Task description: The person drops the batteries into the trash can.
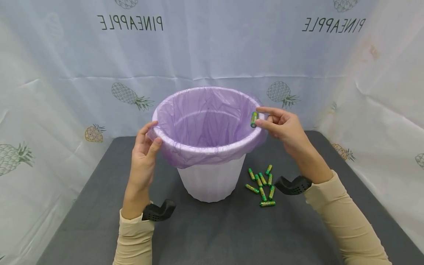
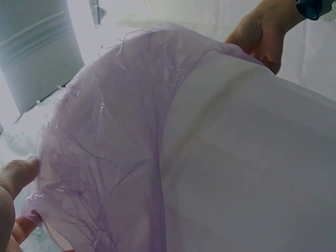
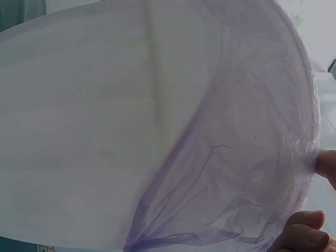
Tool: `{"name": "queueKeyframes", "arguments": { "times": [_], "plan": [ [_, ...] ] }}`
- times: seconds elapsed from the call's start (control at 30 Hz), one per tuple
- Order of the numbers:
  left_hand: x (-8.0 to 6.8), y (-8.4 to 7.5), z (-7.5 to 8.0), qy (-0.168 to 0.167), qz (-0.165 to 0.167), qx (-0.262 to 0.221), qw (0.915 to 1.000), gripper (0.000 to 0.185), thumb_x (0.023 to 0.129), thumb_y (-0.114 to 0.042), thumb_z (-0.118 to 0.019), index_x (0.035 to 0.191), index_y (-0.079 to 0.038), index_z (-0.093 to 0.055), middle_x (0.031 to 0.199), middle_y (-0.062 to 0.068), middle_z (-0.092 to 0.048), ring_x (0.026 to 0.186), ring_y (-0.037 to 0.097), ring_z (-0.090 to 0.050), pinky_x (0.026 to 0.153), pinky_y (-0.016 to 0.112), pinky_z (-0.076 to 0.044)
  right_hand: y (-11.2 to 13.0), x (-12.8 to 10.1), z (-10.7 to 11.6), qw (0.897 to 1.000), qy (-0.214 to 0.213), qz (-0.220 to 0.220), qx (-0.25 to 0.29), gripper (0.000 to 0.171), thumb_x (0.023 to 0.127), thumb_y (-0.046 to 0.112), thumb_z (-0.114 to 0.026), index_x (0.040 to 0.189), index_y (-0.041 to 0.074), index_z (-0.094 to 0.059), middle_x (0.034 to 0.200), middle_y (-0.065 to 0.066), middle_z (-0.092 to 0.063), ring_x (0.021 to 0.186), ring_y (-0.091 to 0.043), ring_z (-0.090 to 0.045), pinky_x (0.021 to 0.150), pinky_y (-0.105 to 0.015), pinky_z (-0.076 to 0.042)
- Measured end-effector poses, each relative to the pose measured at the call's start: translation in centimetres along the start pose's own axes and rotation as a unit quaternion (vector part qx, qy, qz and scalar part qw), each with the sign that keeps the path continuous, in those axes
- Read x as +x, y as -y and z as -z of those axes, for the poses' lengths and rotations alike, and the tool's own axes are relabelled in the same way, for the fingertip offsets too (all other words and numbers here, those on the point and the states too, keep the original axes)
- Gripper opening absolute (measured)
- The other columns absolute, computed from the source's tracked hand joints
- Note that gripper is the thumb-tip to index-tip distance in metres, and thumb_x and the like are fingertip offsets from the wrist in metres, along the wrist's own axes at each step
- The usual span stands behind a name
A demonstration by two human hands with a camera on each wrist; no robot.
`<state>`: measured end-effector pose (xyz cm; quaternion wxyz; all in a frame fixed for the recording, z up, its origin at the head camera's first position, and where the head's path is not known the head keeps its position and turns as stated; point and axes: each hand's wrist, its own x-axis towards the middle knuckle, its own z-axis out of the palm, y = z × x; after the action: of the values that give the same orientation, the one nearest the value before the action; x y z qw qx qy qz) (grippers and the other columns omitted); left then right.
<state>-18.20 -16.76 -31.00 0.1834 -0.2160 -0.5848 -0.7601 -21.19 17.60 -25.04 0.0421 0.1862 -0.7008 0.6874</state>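
Dark grey table (image 1: 212, 228), pineapple-print sheets (image 1: 66, 92) around; left hand (image 1: 144, 154) seemingly grips bin (image 1: 212, 180) rim, right hand (image 1: 285, 129) pinches battery (image 1: 254, 119).

Two bare hands, beige long sleeves (image 1: 344, 217); black wrist-mounted cameras (image 1: 293, 185)

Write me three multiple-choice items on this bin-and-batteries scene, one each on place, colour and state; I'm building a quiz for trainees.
1. Where do the loose batteries lie?
A. inside the bin
B. on the grey table beside the bin
C. in the left hand

2. What colour is the bin liner?
A. purple
B. black
C. yellow

3. What does the right hand do?
A. rests flat on the table
B. pinches a battery at the rim
C. hangs idle

Key: B, they lie by the bin's base; A, pale purple plastic; B, fingertips grip it.
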Motion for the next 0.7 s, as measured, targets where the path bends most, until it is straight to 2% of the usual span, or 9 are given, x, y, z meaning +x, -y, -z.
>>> {"name": "queueKeyframes", "arguments": {
  "times": [0.17, 0.33, 0.6, 0.7],
  "plan": [
    [0.0, 0.0, -0.1, -0.001, -0.001, -0.002, 1.0, 0.037, 0.097, -0.013, -0.054, 0.133, -0.022, -0.048, 0.111, -0.005, -0.051, 0.104, 0.005, -0.048, 0.095, 0.019, -0.039, -0.3, -0.3, 0.3, 1.0, -0.003, 0.005, 0.01, 0.03, 0.089, 0.002, -0.064, 0.116, 0.015, -0.066, 0.057, 0.009, -0.041, 0.051, -0.012, -0.025, 0.059, -0.034, -0.016],
    [0.0, 0.0, -0.1, 0.0, -0.003, -0.004, 1.0, 0.037, 0.098, -0.013, -0.054, 0.133, -0.021, -0.048, 0.112, -0.004, -0.052, 0.105, 0.006, -0.049, 0.095, 0.019, -0.039, -1.2, -0.8, 1.1, 0.999, -0.027, 0.014, 0.014, 0.028, 0.09, 0.002, -0.062, 0.115, 0.015, -0.065, 0.056, 0.009, -0.042, 0.051, -0.012, -0.026, 0.058, -0.034, -0.017],
    [-0.1, -0.1, -0.2, -0.001, 0.004, -0.002, 1.0, 0.037, 0.098, -0.013, -0.053, 0.133, -0.021, -0.047, 0.111, -0.006, -0.052, 0.105, 0.006, -0.048, 0.095, 0.02, -0.038, -4.5, -2.4, 2.8, 0.997, -0.066, 0.023, 0.015, 0.026, 0.092, 0.005, -0.061, 0.117, 0.01, -0.065, 0.054, 0.009, -0.042, 0.05, -0.012, -0.028, 0.059, -0.034, -0.019],
    [0.0, -0.1, -0.2, 0.0, 0.004, 0.001, 1.0, 0.037, 0.098, -0.014, -0.053, 0.134, -0.022, -0.047, 0.11, -0.006, -0.052, 0.105, 0.006, -0.048, 0.096, 0.02, -0.038, -6.0, -3.0, 3.4, 0.996, -0.083, 0.027, 0.005, 0.025, 0.092, 0.004, -0.062, 0.115, 0.013, -0.067, 0.053, 0.01, -0.042, 0.049, -0.012, -0.028, 0.058, -0.034, -0.019]
  ]
}}
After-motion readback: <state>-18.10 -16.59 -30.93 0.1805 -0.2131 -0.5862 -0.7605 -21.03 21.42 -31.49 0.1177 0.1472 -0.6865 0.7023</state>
